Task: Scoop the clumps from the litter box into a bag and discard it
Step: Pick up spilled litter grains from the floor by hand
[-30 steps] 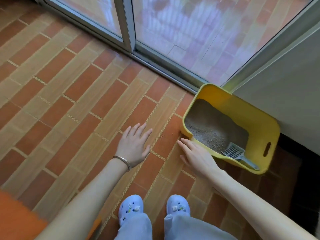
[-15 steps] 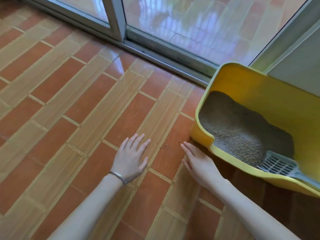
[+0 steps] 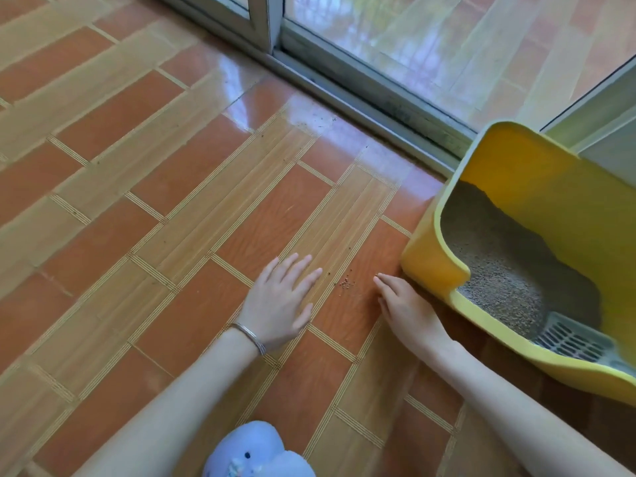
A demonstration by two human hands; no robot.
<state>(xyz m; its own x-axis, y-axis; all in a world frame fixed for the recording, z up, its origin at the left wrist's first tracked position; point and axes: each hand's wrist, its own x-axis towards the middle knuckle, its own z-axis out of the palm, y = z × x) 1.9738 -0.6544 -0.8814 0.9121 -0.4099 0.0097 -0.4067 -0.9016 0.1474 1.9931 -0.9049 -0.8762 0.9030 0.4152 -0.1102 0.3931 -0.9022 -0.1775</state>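
View lower, nearer box (image 3: 428,270). Left hand (image 3: 280,301), right hand (image 3: 407,306) still flat, empty, flanking grains (image 3: 345,284) on floor (image 3: 172,201). Scoop (image 3: 573,339) untouched; scooping not begun.

Only one camera was there, worn on the person's head, and it looked forward and steeply down at the tiled floor (image 3: 172,201) from close by. The left hand (image 3: 278,304) and right hand (image 3: 406,306) sat low in the middle of its view, forearms running in from the bottom edge. The yellow litter box (image 3: 432,266) was cut off at the right edge, the door track (image 3: 361,98) crossed the top, and a pale blue slipper (image 3: 258,452) showed at the very bottom.
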